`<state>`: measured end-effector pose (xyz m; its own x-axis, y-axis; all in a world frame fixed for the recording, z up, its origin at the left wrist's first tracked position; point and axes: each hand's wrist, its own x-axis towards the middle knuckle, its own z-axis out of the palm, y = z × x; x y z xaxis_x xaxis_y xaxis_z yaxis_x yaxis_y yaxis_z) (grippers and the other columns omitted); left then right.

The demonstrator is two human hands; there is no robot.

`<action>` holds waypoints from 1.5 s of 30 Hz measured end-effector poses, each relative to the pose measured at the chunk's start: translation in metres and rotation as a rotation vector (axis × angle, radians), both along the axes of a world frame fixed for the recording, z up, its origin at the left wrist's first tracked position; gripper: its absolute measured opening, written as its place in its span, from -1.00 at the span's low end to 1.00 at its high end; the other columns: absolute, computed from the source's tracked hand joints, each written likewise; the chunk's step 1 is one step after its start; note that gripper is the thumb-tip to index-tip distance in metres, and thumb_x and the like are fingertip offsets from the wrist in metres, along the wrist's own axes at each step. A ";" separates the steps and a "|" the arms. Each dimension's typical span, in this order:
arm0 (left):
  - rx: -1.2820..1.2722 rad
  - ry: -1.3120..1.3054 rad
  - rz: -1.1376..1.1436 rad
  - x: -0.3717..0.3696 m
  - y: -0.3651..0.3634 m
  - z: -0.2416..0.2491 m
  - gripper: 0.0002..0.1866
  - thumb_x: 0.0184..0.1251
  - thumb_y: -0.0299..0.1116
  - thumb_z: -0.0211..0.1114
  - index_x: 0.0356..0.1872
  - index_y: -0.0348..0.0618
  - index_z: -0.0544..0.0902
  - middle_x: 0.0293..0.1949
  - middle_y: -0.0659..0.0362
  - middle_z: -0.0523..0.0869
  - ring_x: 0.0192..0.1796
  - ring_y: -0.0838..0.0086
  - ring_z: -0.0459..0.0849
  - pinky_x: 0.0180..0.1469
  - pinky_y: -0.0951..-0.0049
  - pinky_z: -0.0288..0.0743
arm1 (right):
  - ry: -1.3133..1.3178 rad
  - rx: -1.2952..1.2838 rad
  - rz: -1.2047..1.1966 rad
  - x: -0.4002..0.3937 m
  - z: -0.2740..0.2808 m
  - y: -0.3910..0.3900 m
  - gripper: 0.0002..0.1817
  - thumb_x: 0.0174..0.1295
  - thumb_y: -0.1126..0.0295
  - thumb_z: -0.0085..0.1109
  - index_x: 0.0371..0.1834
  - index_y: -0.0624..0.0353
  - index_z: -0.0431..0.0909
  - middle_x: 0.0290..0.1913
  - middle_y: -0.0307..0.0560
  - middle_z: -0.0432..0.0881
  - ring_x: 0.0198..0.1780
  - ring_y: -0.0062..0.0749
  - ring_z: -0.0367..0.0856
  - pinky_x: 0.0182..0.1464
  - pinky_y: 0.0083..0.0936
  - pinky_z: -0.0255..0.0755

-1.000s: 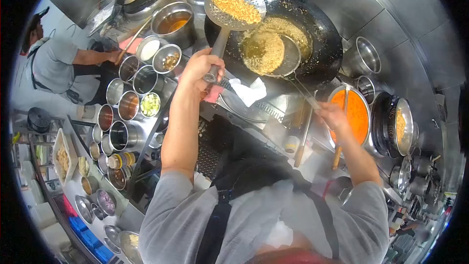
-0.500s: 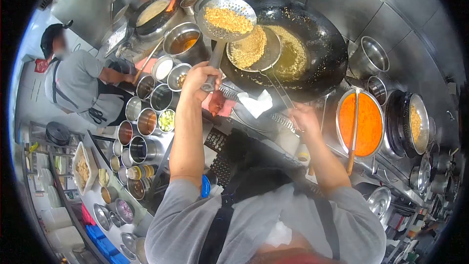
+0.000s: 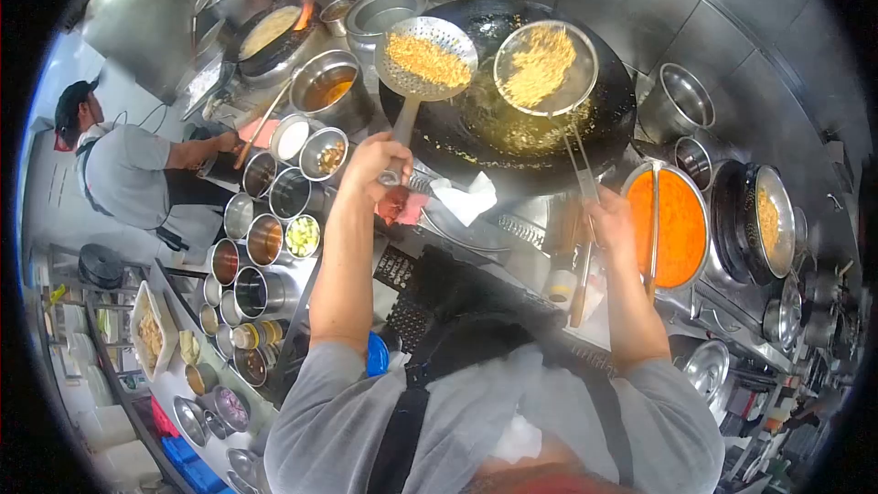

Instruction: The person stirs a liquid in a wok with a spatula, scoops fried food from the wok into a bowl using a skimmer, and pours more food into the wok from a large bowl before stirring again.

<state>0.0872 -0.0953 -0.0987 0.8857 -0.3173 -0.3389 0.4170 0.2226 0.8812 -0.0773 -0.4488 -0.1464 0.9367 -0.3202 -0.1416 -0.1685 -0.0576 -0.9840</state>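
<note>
My left hand (image 3: 380,165) is wrapped round the handle of a perforated skimmer (image 3: 457,35). Golden-brown fried bits (image 3: 426,59) lie in its bowl, at the wok's left edge. My right hand (image 3: 608,218) grips the handle of a fine-mesh strainer (image 3: 586,78), which holds a clump of paler yellow bits (image 3: 540,66). The strainer is above the right part of a large black wok (image 3: 434,148). Oil (image 3: 494,123) with small floating crumbs shows in the wok.
A pot of orange liquid (image 3: 677,229) with a long-handled utensil across it stands at right. White cloth (image 3: 466,198) lies before the wok. Several metal containers (image 3: 290,192) crowd the left, beside a pot of brown liquid (image 3: 327,87). A co-worker (image 3: 133,165) stands far left, near flames.
The strainer has moved right, from beside the skimmer to farther over the wok, and its bits now sit clumped. My right hand has shifted right. The skimmer has lowered slightly.
</note>
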 end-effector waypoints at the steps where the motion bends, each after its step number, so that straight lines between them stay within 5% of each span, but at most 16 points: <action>1: -0.003 0.005 -0.010 -0.002 -0.005 -0.004 -0.87 0.02 -0.65 0.11 -0.36 -0.43 0.42 -0.62 0.00 0.51 -0.64 0.30 0.52 -0.62 0.31 0.38 | 0.046 -0.008 0.017 -0.003 0.015 -0.001 -0.66 0.21 0.50 0.06 0.07 0.26 0.54 -0.68 -0.27 0.44 -0.77 -0.64 0.31 -0.74 -0.63 0.15; 4: 0.072 0.038 -0.069 -0.001 -0.024 -0.013 -0.88 0.00 -0.64 0.13 -0.39 -0.39 0.44 -0.61 0.02 0.51 -0.64 0.30 0.52 -0.63 0.34 0.38 | -0.012 -0.361 0.019 0.004 0.012 -0.014 -0.62 0.19 0.49 0.08 0.11 0.24 0.51 -0.65 -0.13 0.52 -0.74 -0.47 0.43 -0.67 -0.52 0.28; 6: 0.066 0.067 -0.102 0.001 -0.034 -0.014 -0.85 0.01 -0.65 0.12 -0.33 -0.41 0.44 -0.59 0.02 0.52 -0.63 0.33 0.52 -0.64 0.37 0.37 | -0.100 -0.725 0.032 0.005 0.017 -0.016 -0.58 0.15 0.48 0.08 0.13 0.18 0.49 -0.53 0.13 0.62 -0.55 -0.11 0.62 -0.46 -0.30 0.45; 10: 0.030 0.112 -0.180 0.003 -0.051 -0.026 -0.85 0.02 -0.66 0.12 -0.33 -0.40 0.43 -0.56 -0.01 0.53 -0.63 0.36 0.51 -0.66 0.40 0.36 | -0.003 -0.932 0.009 0.003 0.039 -0.002 -0.59 0.12 0.47 0.09 0.11 0.08 0.52 -0.36 0.34 0.58 -0.22 0.18 0.58 -0.17 -0.04 0.43; 18: -0.053 0.218 -0.185 0.004 -0.053 -0.033 -0.83 0.04 -0.64 0.13 -0.31 -0.35 0.40 -0.55 -0.02 0.52 -0.62 0.39 0.49 -0.67 0.46 0.33 | -0.105 -0.970 -0.052 0.013 0.032 -0.024 -0.63 0.17 0.46 0.07 0.09 0.08 0.53 -0.41 0.36 0.56 -0.26 0.23 0.57 -0.22 -0.05 0.43; 21: -0.192 0.239 -0.196 0.005 -0.037 -0.032 -0.83 0.01 -0.66 0.11 -0.31 -0.39 0.42 -0.57 0.01 0.51 -0.62 0.34 0.50 -0.62 0.38 0.34 | 0.081 -1.071 -0.125 0.024 0.033 -0.057 -0.61 0.21 0.41 -0.01 0.14 0.14 0.49 -0.35 0.33 0.59 -0.26 0.17 0.61 -0.23 -0.09 0.46; 26: -0.080 0.109 -0.101 0.000 -0.015 -0.003 -0.76 0.04 -0.65 0.11 -0.22 -0.41 0.39 -0.54 0.02 0.51 -0.63 0.40 0.49 -0.64 0.44 0.36 | -0.062 -1.286 -0.167 0.063 -0.030 -0.113 -0.67 0.16 0.41 0.01 -0.03 0.27 0.56 -0.45 0.26 0.63 -0.38 0.08 0.65 -0.32 -0.14 0.48; 28: -0.059 0.079 -0.081 0.002 -0.011 0.006 -0.76 0.03 -0.65 0.11 -0.21 -0.42 0.39 -0.54 0.02 0.51 -0.62 0.39 0.50 -0.64 0.43 0.36 | 0.293 -0.822 0.000 0.083 -0.020 -0.094 -0.82 0.09 0.51 0.02 -0.27 0.29 0.56 -0.54 0.17 0.61 -0.52 -0.02 0.63 -0.34 -0.20 0.50; 29: -0.033 0.051 -0.062 0.002 -0.009 0.009 -0.75 0.03 -0.65 0.12 -0.21 -0.42 0.39 -0.54 0.02 0.51 -0.61 0.39 0.51 -0.64 0.43 0.37 | 0.283 -0.634 -0.022 0.090 -0.018 -0.079 -0.88 0.09 0.49 0.04 -0.45 0.31 0.55 -0.63 0.06 0.56 -0.69 -0.28 0.54 -0.58 -0.34 0.40; 33: -0.067 0.025 -0.049 0.009 -0.002 0.010 -0.71 0.05 -0.64 0.13 -0.16 -0.45 0.37 -0.54 0.02 0.51 -0.60 0.37 0.53 -0.64 0.40 0.37 | 0.267 -0.138 0.005 0.130 -0.040 -0.059 -0.83 0.05 0.47 0.10 -0.62 0.32 0.48 -0.73 -0.05 0.49 -0.78 -0.35 0.45 -0.73 -0.37 0.22; 38: -0.025 0.026 0.023 0.004 -0.007 0.012 -0.66 0.03 -0.64 0.11 -0.10 -0.50 0.37 -0.54 0.01 0.52 -0.60 0.38 0.51 -0.65 0.44 0.38 | 0.125 -0.139 0.033 0.169 -0.067 -0.025 -0.82 -0.01 0.46 0.13 -0.70 0.29 0.49 -0.78 -0.06 0.45 -0.81 -0.37 0.40 -0.74 -0.44 0.17; 45: -0.049 0.039 -0.044 -0.002 0.001 0.005 -0.60 0.04 -0.61 0.10 -0.03 -0.51 0.38 -0.54 0.03 0.50 -0.60 0.42 0.49 -0.65 0.49 0.38 | 0.071 0.324 -0.058 0.188 -0.047 0.016 -0.88 0.09 0.52 0.13 -0.56 0.31 0.51 -0.70 -0.11 0.47 -0.80 -0.45 0.32 -0.77 -0.51 0.06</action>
